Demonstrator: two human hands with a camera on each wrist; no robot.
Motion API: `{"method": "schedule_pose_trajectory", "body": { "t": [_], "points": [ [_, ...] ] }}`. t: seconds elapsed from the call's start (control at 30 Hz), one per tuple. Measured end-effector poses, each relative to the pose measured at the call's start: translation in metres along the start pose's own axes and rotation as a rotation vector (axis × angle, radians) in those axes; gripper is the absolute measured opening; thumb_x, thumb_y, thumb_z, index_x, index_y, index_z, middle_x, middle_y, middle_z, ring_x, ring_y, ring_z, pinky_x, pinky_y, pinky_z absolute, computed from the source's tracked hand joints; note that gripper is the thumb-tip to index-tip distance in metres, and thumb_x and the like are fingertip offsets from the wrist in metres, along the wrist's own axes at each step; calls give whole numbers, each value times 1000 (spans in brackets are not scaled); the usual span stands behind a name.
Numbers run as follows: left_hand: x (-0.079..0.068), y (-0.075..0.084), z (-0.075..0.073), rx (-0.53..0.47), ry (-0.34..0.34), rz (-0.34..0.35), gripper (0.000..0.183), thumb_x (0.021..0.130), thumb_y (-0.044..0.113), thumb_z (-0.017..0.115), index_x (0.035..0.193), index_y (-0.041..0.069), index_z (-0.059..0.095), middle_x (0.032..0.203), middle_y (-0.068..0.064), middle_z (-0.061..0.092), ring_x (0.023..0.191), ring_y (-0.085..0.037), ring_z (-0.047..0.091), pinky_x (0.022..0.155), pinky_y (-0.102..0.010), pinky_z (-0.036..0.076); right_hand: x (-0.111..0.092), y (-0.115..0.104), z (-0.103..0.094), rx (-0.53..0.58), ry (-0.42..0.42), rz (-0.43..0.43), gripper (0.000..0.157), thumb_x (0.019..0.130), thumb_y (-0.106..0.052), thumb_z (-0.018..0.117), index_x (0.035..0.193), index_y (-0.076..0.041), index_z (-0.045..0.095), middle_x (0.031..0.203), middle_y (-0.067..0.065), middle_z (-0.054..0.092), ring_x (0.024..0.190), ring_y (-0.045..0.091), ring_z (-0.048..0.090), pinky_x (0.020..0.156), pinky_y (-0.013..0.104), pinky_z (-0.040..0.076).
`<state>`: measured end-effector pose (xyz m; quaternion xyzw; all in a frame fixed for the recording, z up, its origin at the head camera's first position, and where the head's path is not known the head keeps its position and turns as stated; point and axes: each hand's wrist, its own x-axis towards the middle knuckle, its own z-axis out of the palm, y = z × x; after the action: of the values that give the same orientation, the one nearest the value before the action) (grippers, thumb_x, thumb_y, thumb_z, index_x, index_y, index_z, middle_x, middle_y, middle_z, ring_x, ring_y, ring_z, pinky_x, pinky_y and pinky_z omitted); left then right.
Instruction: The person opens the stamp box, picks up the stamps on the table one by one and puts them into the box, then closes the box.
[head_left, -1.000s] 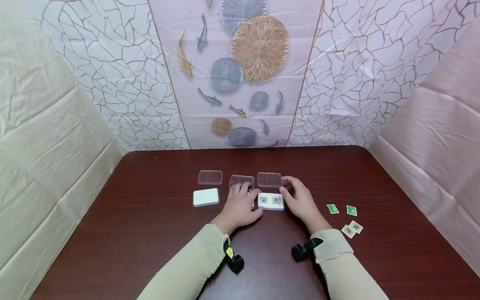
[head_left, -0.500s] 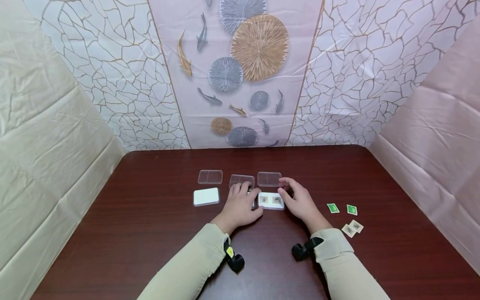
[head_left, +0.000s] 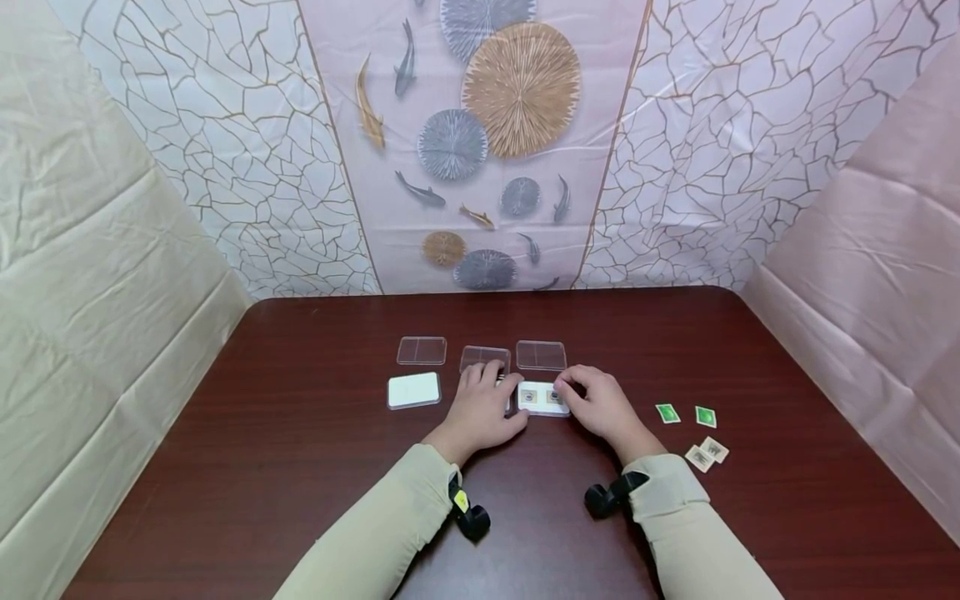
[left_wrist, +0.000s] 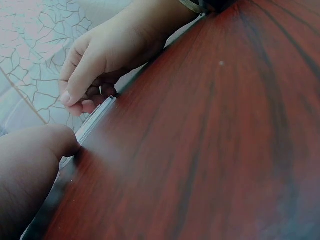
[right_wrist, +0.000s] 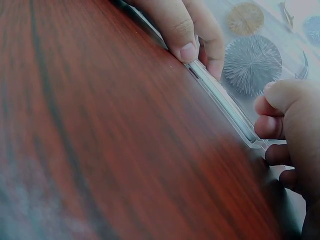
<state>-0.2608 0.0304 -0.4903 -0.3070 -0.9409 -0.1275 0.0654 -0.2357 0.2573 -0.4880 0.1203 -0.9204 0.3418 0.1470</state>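
My left hand (head_left: 480, 408) lies over a case in the middle, mostly hiding it. Its thumb and index finger grip the left end of a flat clear plastic case (head_left: 537, 412) with a white insert; in the right wrist view the left thumb (right_wrist: 187, 52) presses on its edge. Two small beige stamp-like squares (head_left: 528, 397) lie side by side on the insert. Over the case's right end hovers my right hand (head_left: 600, 407), fingers loosely bent, thumb and index tips close together beside the right square. No held thing shows in that right hand (left_wrist: 95, 65) from the left wrist.
Three clear lids, one of them a left lid (head_left: 422, 351), lie in a row behind. A white-filled case (head_left: 414, 391) sits at left. On the right are two green squares (head_left: 667, 413) and two overlapping beige squares (head_left: 701, 458), all on the brown table (head_left: 315, 500).
My right hand has moved slightly left, from the case's right edge to over its right square, and thumb and index have come closer together. The left hand has stayed put.
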Motion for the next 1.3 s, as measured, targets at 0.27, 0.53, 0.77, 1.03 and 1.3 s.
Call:
{"method": "schedule_pose_trajectory", "body": {
  "t": [0.27,0.53,0.77,1.03,1.3],
  "points": [
    [0,1,-1,-4,10,4,56,92,51,57,140,23,58,144,-12,46,131,-34,41,116,-55,26,0,-2,-1,6,-8,3,8,98,-17,66,96,-12,72,102,6,70,99,26,63,90,48,49],
    [0,0,2,-10,14,4,56,92,51,57,139,22,58,144,-12,46,130,-34,41,115,-54,26,-2,-1,-6,-63,-21,15,15,99,-20,64,111,-12,67,97,3,67,91,22,60,84,45,49],
    [-1,0,1,-6,-2,1,55,93,50,56,142,23,56,145,-12,45,132,-34,40,116,-55,24,-11,12,-24,-186,44,25,19,100,-23,60,112,-11,68,106,9,69,102,29,61,89,51,49],
    [-1,1,-2,4,3,10,55,94,50,55,141,23,56,145,-12,45,132,-34,40,116,-55,25,-30,32,-55,-321,240,93,19,97,-15,59,111,-5,69,101,17,70,94,38,60,80,55,47],
    [-1,0,3,7,-2,10,55,94,51,54,142,23,55,145,-11,44,132,-33,39,116,-55,24,-49,43,-80,-337,290,264,23,100,-18,54,112,-2,66,101,20,67,96,40,58,82,56,46]
  ]
}}
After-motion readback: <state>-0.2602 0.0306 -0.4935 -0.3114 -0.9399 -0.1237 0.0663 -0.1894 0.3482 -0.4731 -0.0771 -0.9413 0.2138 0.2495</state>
